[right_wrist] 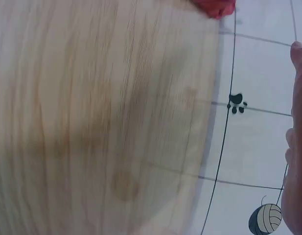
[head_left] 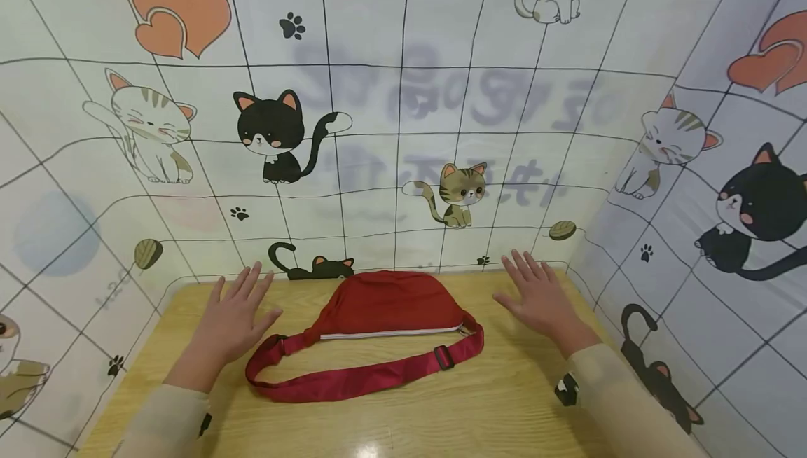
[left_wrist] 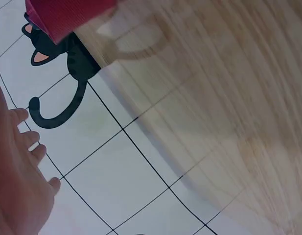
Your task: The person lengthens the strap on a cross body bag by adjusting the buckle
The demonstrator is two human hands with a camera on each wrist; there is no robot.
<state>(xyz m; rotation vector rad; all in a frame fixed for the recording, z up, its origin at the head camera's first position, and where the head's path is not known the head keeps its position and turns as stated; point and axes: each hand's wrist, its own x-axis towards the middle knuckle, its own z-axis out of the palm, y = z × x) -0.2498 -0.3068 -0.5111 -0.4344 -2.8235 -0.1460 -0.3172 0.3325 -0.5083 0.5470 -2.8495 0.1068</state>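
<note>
A red waist bag (head_left: pixel 392 304) lies on the wooden table, its white zipper edge toward me. Its dark red strap (head_left: pixel 353 382) loops out in front, with a black slider buckle (head_left: pixel 444 357) on the right part. To the left of the bag my left hand (head_left: pixel 233 318) is held with straight, spread fingers, touching nothing. On the other side my right hand (head_left: pixel 539 297) is likewise spread and apart from the bag. Only a corner of the bag (left_wrist: pixel 67 17) shows in the left wrist view, and a small red piece of it (right_wrist: pixel 215 7) in the right wrist view.
The wooden table (head_left: pixel 504 416) ends at the back against a white gridded cloth wall (head_left: pixel 378 108) printed with cats, hearts and paws. Similar cloth walls rise at the left and right sides. Both forearms wear light sleeves (head_left: pixel 621 388), with dark wrist devices (head_left: pixel 566 389) under them.
</note>
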